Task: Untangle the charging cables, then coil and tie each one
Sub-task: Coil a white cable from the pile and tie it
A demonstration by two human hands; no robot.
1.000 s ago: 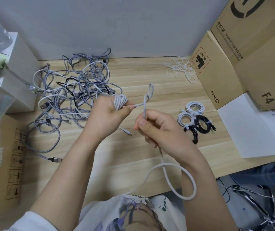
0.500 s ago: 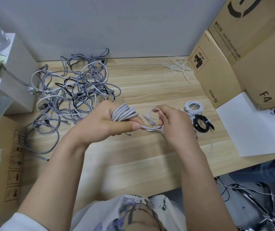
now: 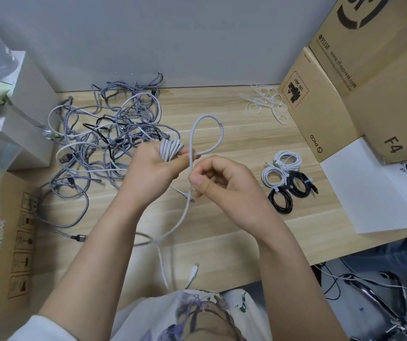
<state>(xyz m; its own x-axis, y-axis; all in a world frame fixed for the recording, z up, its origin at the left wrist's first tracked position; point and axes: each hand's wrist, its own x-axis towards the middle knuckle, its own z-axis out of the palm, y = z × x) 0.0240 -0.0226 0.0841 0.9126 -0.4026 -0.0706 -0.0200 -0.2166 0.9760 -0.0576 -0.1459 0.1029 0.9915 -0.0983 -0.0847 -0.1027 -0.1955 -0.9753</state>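
My left hand (image 3: 152, 169) grips a partly wound coil of light grey cable (image 3: 170, 150) above the middle of the wooden table (image 3: 234, 217). From the coil a free loop (image 3: 208, 134) arcs up and to the right. My right hand (image 3: 224, 183) pinches the same cable just below the coil. The rest of that cable hangs down toward my lap, its white plug (image 3: 193, 269) near the table's front edge. A big tangle of grey braided, white and black cables (image 3: 101, 146) lies at the back left.
Several coiled and tied cables, white and black (image 3: 287, 179), lie at the right. Loose white ties (image 3: 266, 103) sit at the back right beside stacked cardboard boxes (image 3: 340, 94). A white sheet (image 3: 374, 190) covers the right edge. A white box (image 3: 25, 114) stands at the left.
My right hand drew back from the coil and pulled out a fresh loop, which now stands above the coil. The coil in my left hand has gained turns.
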